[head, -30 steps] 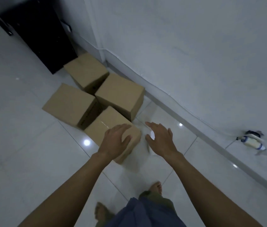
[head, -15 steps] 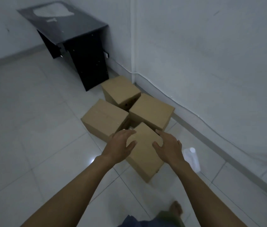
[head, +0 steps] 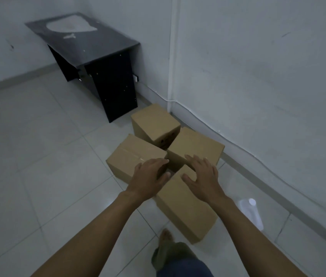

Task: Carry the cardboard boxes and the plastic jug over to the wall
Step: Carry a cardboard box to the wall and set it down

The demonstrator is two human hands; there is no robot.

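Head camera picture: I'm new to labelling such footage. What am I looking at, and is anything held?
No machine here: a person wears a wide-angle camera on the head, so you look down along their bare arms. The left hand and right hand are over the nearest brown cardboard box, fingers loose, gripping nothing; whether they touch it I cannot tell. Three more brown cardboard boxes sit beyond it on the white tiled floor by the pale wall. A clear plastic jug with a white cap sits to the right; a black table is in the corner.
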